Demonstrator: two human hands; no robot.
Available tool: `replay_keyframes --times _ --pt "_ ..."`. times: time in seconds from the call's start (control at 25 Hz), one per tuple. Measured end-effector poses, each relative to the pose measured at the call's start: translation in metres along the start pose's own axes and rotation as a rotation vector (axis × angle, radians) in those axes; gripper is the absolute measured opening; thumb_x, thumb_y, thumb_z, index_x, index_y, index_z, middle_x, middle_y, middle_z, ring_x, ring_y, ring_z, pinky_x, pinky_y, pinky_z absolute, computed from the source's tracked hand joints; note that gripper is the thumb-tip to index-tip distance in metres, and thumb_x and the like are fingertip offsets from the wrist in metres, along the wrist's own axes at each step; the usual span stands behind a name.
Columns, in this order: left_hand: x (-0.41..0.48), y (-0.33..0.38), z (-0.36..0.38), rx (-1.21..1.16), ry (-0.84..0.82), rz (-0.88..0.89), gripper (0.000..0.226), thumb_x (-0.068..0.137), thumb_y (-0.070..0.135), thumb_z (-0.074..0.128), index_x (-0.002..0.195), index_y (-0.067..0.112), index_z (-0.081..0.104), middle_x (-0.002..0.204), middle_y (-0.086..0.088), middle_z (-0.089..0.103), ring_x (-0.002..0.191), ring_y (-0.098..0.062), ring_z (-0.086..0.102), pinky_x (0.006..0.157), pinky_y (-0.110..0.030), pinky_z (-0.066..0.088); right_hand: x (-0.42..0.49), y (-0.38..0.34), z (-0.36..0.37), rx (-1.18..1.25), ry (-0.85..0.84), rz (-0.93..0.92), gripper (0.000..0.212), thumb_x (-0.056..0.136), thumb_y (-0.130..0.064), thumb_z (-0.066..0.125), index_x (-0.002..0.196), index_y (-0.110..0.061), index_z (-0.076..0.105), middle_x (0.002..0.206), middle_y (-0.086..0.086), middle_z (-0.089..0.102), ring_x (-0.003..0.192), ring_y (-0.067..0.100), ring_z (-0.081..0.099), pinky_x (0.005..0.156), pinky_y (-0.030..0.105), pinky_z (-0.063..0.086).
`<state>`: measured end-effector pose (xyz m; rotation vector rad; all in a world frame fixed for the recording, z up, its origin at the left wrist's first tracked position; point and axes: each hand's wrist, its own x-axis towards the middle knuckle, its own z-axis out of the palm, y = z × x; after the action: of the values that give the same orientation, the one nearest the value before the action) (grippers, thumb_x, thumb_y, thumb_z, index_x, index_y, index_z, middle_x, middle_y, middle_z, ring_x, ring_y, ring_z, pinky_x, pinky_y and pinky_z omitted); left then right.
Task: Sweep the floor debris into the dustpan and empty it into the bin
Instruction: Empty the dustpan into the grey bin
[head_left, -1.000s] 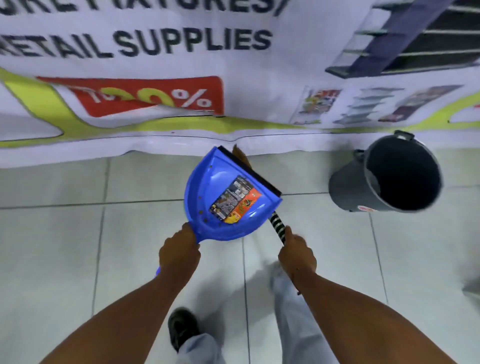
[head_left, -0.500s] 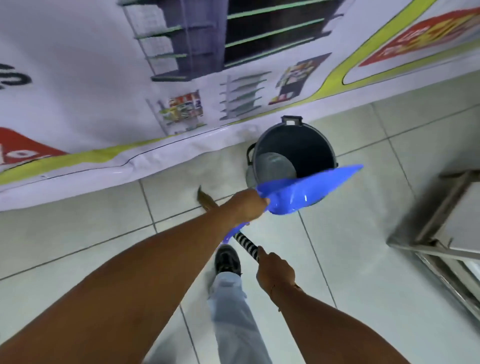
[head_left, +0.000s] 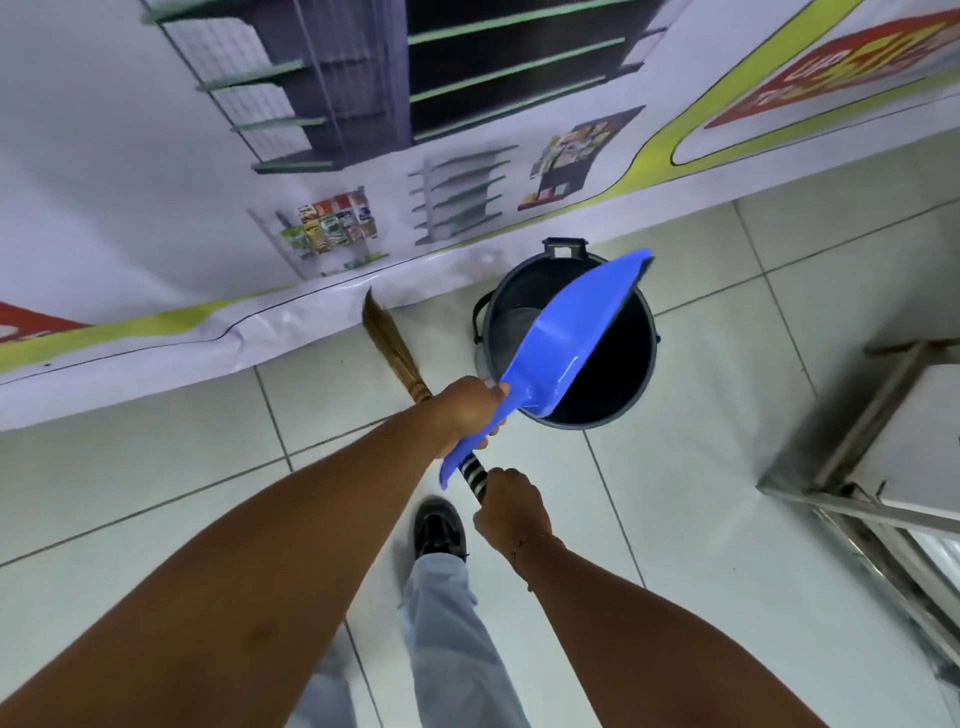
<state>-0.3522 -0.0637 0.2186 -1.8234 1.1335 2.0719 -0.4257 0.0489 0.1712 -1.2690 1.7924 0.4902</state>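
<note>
My left hand grips the handle of a blue plastic dustpan, which is tilted on its side directly over the open mouth of a dark grey bin. The pan's front lip points toward the bin's far rim. My right hand holds the black-and-white striped handle of a broom, whose brown bristles reach toward the banner at the wall. Debris inside the pan or bin cannot be made out.
A large printed banner covers the wall and curls onto the pale tiled floor. A metal frame stands at the right. My shoe and trouser leg are below my hands.
I have turned right and closed in on the bin. The dustpan, first held low over the floor, has swung over the bin mouth and tipped further on edge. The broom stays in my right hand.
</note>
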Motion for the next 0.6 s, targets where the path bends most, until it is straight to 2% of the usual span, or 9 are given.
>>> replay_keyframes --times 0.08,0.16,0.2,0.32,0.4,0.48,0.52,0.6 --pt "0.0 -0.036 -0.018 0.244 0.217 0.184 0.03 0.098 0.027 0.039 0.109 0.003 0.053 0.1 -0.013 0.057 0.091 -0.029 0.055 0.074 -0.031 0.037 0.0 -0.007 0.005 0.001 -0.015 0.006 0.033 0.088 -0.02 0.049 0.119 -0.009 0.049 0.117 0.016 0.06 0.107 0.037 0.058 0.086 0.037 0.047" --pt "-0.007 -0.088 -0.043 0.193 0.421 0.315 0.027 0.094 0.019 0.048 0.116 0.006 0.054 0.109 -0.014 0.062 0.1 -0.032 0.059 0.077 -0.034 0.043 0.0 -0.019 0.012 -0.03 -0.048 0.0 0.036 0.092 -0.033 0.044 0.124 -0.017 0.043 0.117 0.015 0.061 0.107 0.037 0.058 0.086 0.039 0.046" --pt "-0.013 -0.116 -0.056 0.144 0.526 0.326 0.026 0.091 0.014 0.053 0.116 0.005 0.055 0.109 -0.016 0.063 0.1 -0.033 0.06 0.08 -0.036 0.045 0.001 -0.027 0.016 -0.068 -0.056 -0.02 0.038 0.093 -0.037 0.042 0.127 -0.021 0.041 0.117 0.014 0.061 0.107 0.037 0.058 0.085 0.04 0.047" --pt "-0.036 -0.206 -0.101 -0.033 0.769 0.147 0.024 0.085 0.002 0.058 0.109 0.001 0.057 0.105 -0.021 0.063 0.098 -0.037 0.059 0.078 -0.036 0.043 0.013 -0.064 0.014 -0.245 -0.007 -0.143 0.046 0.092 -0.036 0.044 0.136 -0.027 0.035 0.12 0.012 0.057 0.107 0.035 0.06 0.085 0.04 0.049" --pt "-0.053 -0.277 -0.138 -0.085 0.836 0.013 0.015 0.083 0.0 0.056 0.098 0.002 0.057 0.096 -0.025 0.062 0.09 -0.043 0.059 0.069 -0.036 0.04 0.036 -0.11 0.011 -0.385 0.024 -0.25 0.053 0.087 -0.029 0.049 0.138 -0.024 0.035 0.125 0.01 0.052 0.11 0.033 0.059 0.087 0.04 0.05" --pt "-0.064 -0.33 -0.161 -0.112 0.871 -0.1 0.007 0.084 0.002 0.056 0.091 0.003 0.055 0.088 -0.025 0.06 0.084 -0.047 0.058 0.062 -0.036 0.04 0.067 -0.152 0.003 -0.513 0.073 -0.346 0.049 0.085 -0.023 0.051 0.133 -0.017 0.042 0.125 0.008 0.051 0.112 0.03 0.057 0.087 0.039 0.05" --pt "-0.064 -0.353 -0.17 -0.122 0.89 -0.161 0.01 0.084 0.002 0.057 0.094 0.001 0.055 0.091 -0.025 0.06 0.085 -0.047 0.058 0.063 -0.04 0.044 0.089 -0.177 0.002 -0.587 0.098 -0.401 0.044 0.086 -0.02 0.05 0.129 -0.015 0.045 0.124 0.008 0.052 0.112 0.029 0.056 0.086 0.039 0.05" --pt "-0.051 -0.394 -0.179 -0.118 0.921 -0.251 0.025 0.084 0.0 0.061 0.107 -0.005 0.056 0.103 -0.028 0.059 0.092 -0.047 0.057 0.076 -0.049 0.049 0.138 -0.227 0.008 -0.732 0.128 -0.54 0.038 0.088 -0.016 0.048 0.126 -0.014 0.049 0.123 0.007 0.054 0.111 0.029 0.055 0.086 0.039 0.05"
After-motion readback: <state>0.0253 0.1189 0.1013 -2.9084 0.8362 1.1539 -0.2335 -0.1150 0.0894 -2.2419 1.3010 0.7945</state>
